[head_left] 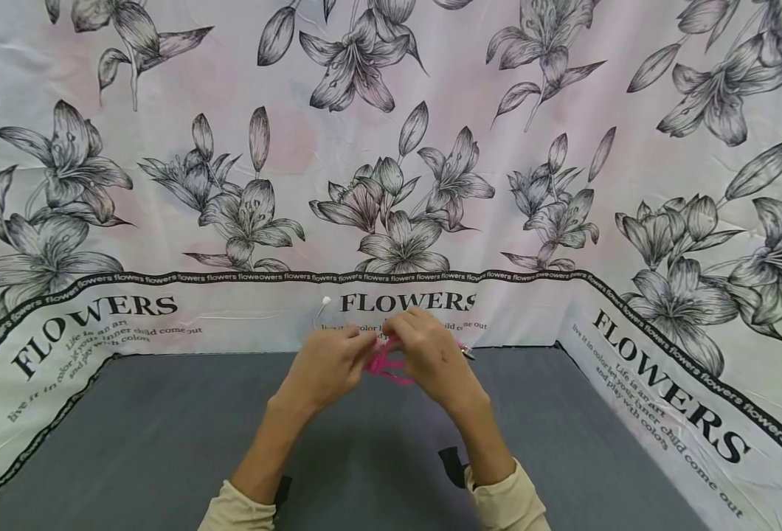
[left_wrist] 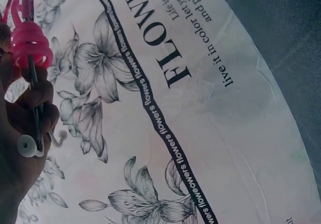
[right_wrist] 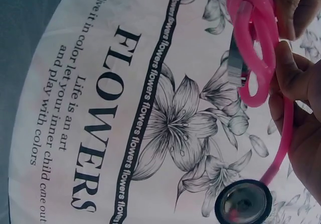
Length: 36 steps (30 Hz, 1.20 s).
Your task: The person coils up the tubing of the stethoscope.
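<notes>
Both hands hold a stethoscope with pink tubing (head_left: 383, 361) above the table, at the middle of the head view. My left hand (head_left: 327, 365) grips the metal ear tubes (left_wrist: 34, 91) just below the bunched pink loops (left_wrist: 32, 45). A white ear tip (left_wrist: 26, 146) sticks out past that hand. With thumb and fingers, my right hand (head_left: 436, 358) pinches the pink tube. In the right wrist view, the tubing (right_wrist: 258, 38) forms overlapping loops, and its end runs past the fingers to the round chest piece (right_wrist: 243, 202). The hands partly hide the loops.
A grey tabletop (head_left: 165, 428) lies below the hands. Behind and along the sides stands a white cloth (head_left: 285, 317) printed with flowers and lettering. Black patches (head_left: 453, 466) show on the table near the forearms.
</notes>
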Available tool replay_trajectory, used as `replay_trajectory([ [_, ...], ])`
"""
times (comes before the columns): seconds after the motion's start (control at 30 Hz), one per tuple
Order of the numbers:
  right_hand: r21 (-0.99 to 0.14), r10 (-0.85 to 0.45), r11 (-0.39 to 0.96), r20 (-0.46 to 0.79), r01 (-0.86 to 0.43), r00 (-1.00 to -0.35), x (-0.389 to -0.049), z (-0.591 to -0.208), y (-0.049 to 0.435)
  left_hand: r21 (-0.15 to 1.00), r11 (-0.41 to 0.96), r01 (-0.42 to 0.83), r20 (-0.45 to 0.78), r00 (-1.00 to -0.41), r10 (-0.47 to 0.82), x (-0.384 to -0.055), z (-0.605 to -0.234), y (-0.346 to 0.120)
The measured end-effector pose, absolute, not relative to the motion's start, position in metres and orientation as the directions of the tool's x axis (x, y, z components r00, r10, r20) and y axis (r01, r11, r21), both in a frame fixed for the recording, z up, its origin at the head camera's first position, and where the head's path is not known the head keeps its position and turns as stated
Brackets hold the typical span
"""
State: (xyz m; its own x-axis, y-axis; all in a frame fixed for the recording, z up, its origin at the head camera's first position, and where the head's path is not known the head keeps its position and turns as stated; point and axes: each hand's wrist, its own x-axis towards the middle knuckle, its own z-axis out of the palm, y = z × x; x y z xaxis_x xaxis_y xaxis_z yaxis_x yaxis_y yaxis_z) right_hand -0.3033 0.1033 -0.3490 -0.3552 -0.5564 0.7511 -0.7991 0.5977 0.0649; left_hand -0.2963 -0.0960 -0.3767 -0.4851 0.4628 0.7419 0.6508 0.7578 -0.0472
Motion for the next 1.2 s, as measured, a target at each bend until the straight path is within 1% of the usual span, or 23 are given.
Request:
replay_trajectory([
  [0.17,0.050,-0.555,0.587,0.751,-0.808,-0.357,-0.306,-0.348,0.108,-0.112,0.720,0.685,0.727,-0.437,0.529,-0.298,-0.376,-0.097],
  [0.27,0.030,-0.557,0.567,0.750,-0.823,-0.356,-0.307,-0.348,0.110,-0.124,0.705,0.698,0.717,-0.428,0.550,-0.298,-0.375,-0.098],
  [0.43,-0.003,-0.550,0.544,0.754,-0.839,-0.359,-0.309,-0.349,0.112,-0.097,0.679,0.728,0.711,-0.427,0.559,-0.296,-0.374,-0.101],
  [0.73,-0.036,-0.541,0.496,0.768,-0.867,-0.342,-0.310,-0.348,0.115,-0.079,0.617,0.783,0.709,-0.391,0.587,-0.296,-0.369,-0.104],
  [1.03,-0.100,-0.531,0.480,0.758,-0.872,-0.379,-0.317,-0.349,0.122,-0.053,0.547,0.835,0.723,-0.346,0.598,-0.297,-0.367,-0.106],
  [1.2,-0.124,-0.533,0.452,0.756,-0.883,-0.379,-0.320,-0.349,0.124,-0.001,0.518,0.856,0.716,-0.361,0.597,-0.297,-0.367,-0.107],
])
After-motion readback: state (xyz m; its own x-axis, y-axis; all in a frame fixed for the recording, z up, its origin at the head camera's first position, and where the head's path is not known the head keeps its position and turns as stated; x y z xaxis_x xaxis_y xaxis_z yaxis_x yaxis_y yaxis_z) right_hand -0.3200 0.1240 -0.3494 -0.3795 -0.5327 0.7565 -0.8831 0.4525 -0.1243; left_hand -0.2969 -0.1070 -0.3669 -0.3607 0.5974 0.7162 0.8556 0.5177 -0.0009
